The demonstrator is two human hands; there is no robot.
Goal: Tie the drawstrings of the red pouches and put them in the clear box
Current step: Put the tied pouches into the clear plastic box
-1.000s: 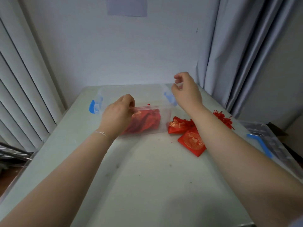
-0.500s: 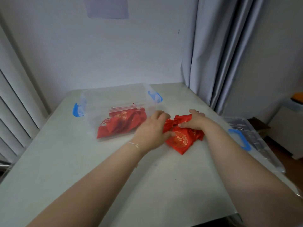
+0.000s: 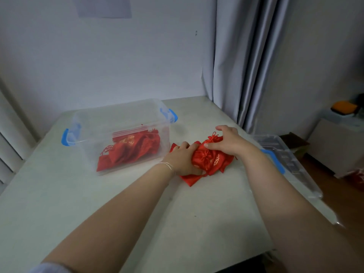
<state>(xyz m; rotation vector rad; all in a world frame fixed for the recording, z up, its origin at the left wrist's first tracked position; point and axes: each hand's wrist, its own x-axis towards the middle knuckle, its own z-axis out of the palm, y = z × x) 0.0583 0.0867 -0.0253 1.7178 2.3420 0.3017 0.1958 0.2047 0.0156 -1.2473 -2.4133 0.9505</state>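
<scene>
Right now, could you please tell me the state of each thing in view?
Clear plastic box with blue latches: open, holding red pouches.
Red pouches on table: bunched, gripped by both hands.
Left hand: clutching them.
Right hand: pressing on top.
Clear lid: off, at table's right edge.

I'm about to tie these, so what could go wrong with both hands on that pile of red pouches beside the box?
1. Both the left hand and right hand press on bunched loose pouches, so cords may tangle across pouches.
2. The clear box sits close on the left; a lifting elbow or wrist could nudge it.
3. The lid overhangs the table's right edge and might get knocked off.
</scene>
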